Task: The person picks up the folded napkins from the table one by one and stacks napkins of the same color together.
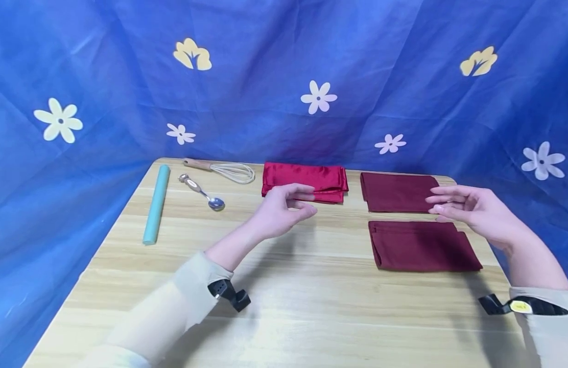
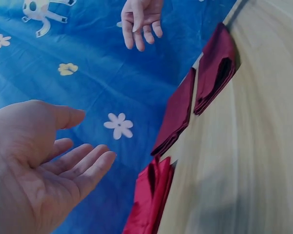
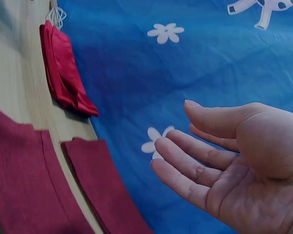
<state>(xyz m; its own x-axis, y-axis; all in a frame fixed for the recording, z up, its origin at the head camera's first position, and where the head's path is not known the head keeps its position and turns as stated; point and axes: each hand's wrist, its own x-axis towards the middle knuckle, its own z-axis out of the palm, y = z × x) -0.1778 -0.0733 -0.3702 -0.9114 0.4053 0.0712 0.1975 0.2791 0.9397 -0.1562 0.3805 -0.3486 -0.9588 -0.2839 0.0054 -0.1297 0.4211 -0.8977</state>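
My left hand point(image 1: 284, 210) hovers over the table in front of a folded bright red satin cloth point(image 1: 307, 179), its fingers loosely bent and holding nothing. Over at the right, my right hand point(image 1: 472, 209) is raised near two folded maroon cloths, also with nothing in its grasp. The rear maroon cloth point(image 1: 396, 193) lies at the table's back edge, and the front maroon cloth point(image 1: 419, 248) lies just nearer to me. In the right wrist view, relaxed fingers point(image 3: 195, 156) show with a gap below the thumb. The left wrist view shows the left palm point(image 2: 34, 180) bare.
A teal rod point(image 1: 157, 204) lies at the table's left side. Beside it are a metal spoon point(image 1: 202, 193) and a whisk point(image 1: 221, 169) with a wooden handle. A blue curtain point(image 1: 247, 66) with flower prints hangs behind the wooden table point(image 1: 311, 312).
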